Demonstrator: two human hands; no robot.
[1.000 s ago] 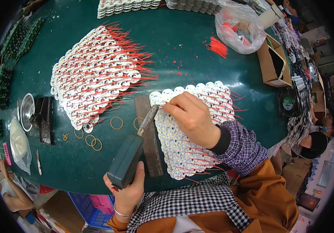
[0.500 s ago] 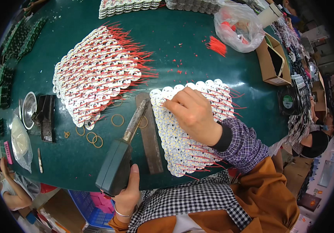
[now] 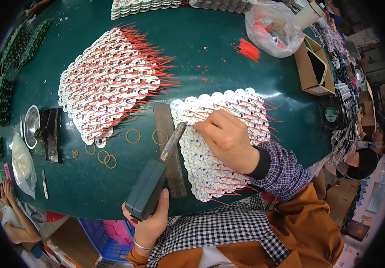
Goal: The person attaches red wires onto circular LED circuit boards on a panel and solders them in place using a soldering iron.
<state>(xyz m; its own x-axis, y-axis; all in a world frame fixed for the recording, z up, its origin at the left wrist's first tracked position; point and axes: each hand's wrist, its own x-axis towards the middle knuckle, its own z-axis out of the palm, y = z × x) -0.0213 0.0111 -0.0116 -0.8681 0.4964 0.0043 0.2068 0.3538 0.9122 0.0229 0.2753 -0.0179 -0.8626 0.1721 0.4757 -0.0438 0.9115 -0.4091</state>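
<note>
My left hand (image 3: 151, 227), a bracelet at its wrist, is closed round a dark green soldering gun (image 3: 147, 189). Its metal barrel points up and right, with the tip over the left part of a panel of round white LED boards (image 3: 201, 166). Right beside that tip, my right hand (image 3: 229, 140) pinches finger and thumb together low over the boards; what lies between the fingertips is too small to make out. Thin red wires run across the panel's upper and lower rows. Under the barrel lies a flat dark metal bar (image 3: 173, 172).
A wired stack of boards (image 3: 105, 85) lies at the left, rubber bands (image 3: 133, 136) near it. Beyond are loose red wires (image 3: 248, 50), a plastic bag (image 3: 276, 31) and a cardboard box (image 3: 311, 71). A metal bowl (image 3: 32, 127) and black holder (image 3: 51, 136) stand left. Other people sit nearby.
The soldering gun has moved right, its tip now over the panel beside my right fingertips. My right hand has shifted slightly right and down, still pinched.
</note>
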